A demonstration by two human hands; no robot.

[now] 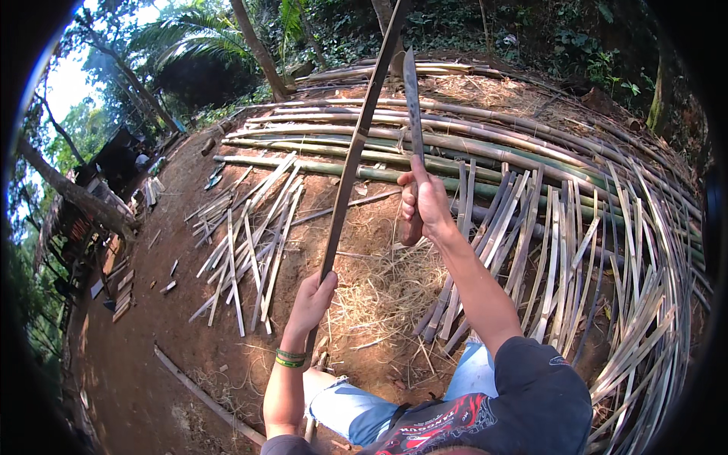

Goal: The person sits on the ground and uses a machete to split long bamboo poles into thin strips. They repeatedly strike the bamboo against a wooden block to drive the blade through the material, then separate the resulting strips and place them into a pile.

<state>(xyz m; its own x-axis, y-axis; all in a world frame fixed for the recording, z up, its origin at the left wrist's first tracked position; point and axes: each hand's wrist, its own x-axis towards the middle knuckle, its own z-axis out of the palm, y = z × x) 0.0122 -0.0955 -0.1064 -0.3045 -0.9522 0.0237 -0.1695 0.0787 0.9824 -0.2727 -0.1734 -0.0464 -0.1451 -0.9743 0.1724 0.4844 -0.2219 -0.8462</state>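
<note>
My left hand (pixel 312 301) is closed round the lower part of a long, dark bamboo strip (pixel 351 163), which slants up and to the right past the top of the view. In my right hand (pixel 429 199) is a machete (pixel 414 114), its blade pointing up and its wooden handle showing below my fist. The blade stands just right of the strip, with a gap between them at hand height. Below both hands, a heap of pale shavings (pixel 390 292) lies on the ground in front of my knees.
Long bamboo poles (pixel 485 144) lie across the ground ahead. Many split strips (pixel 561 243) rest against them on the right, curving round beside me. Another loose pile of strips (pixel 254 243) lies to the left. A single pole (pixel 205 394) is at lower left; trees (pixel 258 49) stand behind.
</note>
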